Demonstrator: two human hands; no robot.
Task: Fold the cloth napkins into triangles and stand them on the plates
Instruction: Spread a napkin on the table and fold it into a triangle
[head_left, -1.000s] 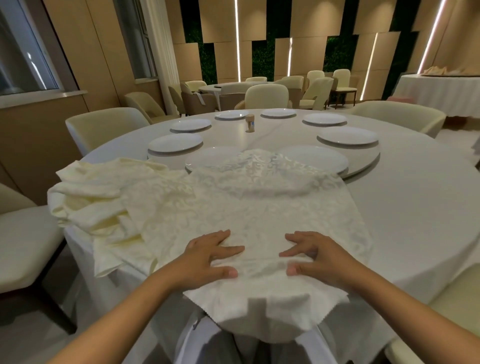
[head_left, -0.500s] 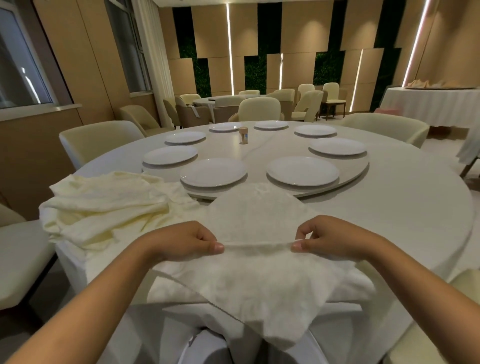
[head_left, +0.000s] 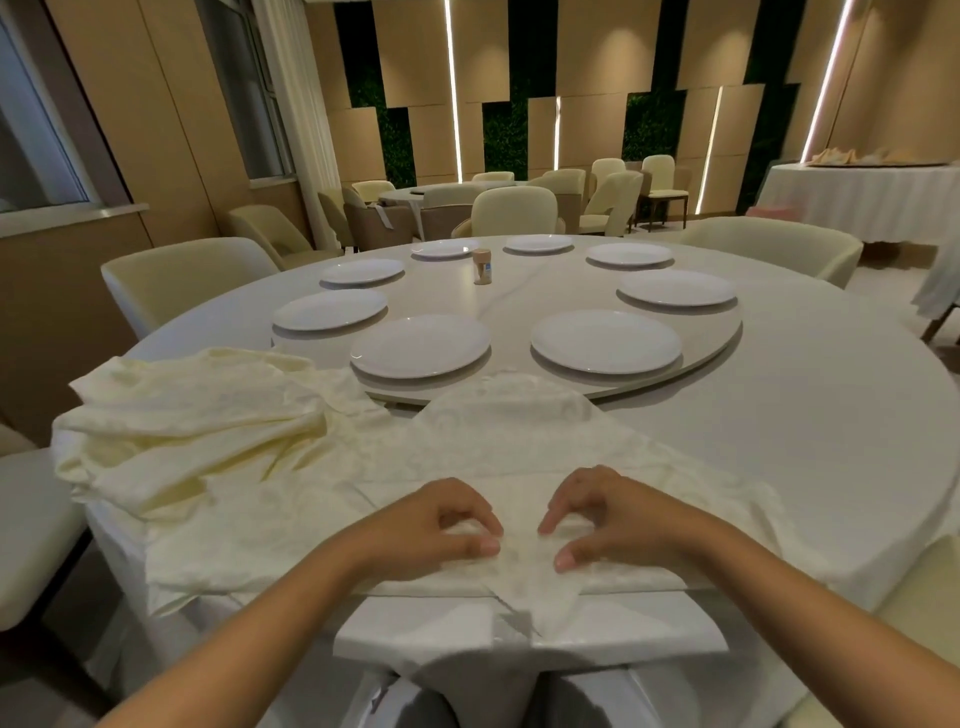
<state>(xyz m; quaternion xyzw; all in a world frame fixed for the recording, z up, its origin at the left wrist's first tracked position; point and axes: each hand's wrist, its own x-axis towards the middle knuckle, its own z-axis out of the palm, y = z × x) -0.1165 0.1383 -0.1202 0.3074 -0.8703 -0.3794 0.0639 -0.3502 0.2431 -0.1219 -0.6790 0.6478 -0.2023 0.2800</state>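
Observation:
A cream patterned napkin (head_left: 524, 441) lies spread at the near edge of the round white table (head_left: 810, 415), one corner hanging over the edge. My left hand (head_left: 441, 525) and my right hand (head_left: 608, 514) sit close together on its near part, fingers curled, each pinching a fold of the cloth. A heap of more cream napkins (head_left: 192, 426) lies to the left. Several empty white plates stand on the turntable (head_left: 727, 332); the nearest are one plate (head_left: 421, 345) ahead left and another plate (head_left: 605, 342) ahead right.
A small brown-capped jar (head_left: 482, 266) stands at the turntable's middle. Cream chairs ring the table, one chair (head_left: 176, 275) at left and another chair (head_left: 769, 249) at far right. Another clothed table (head_left: 852, 200) stands at the back right.
The napkin's far part, lifted and drawn toward me half a second ago, now lies down on the table. My hands have come closer together near the table edge, pinching the cloth.

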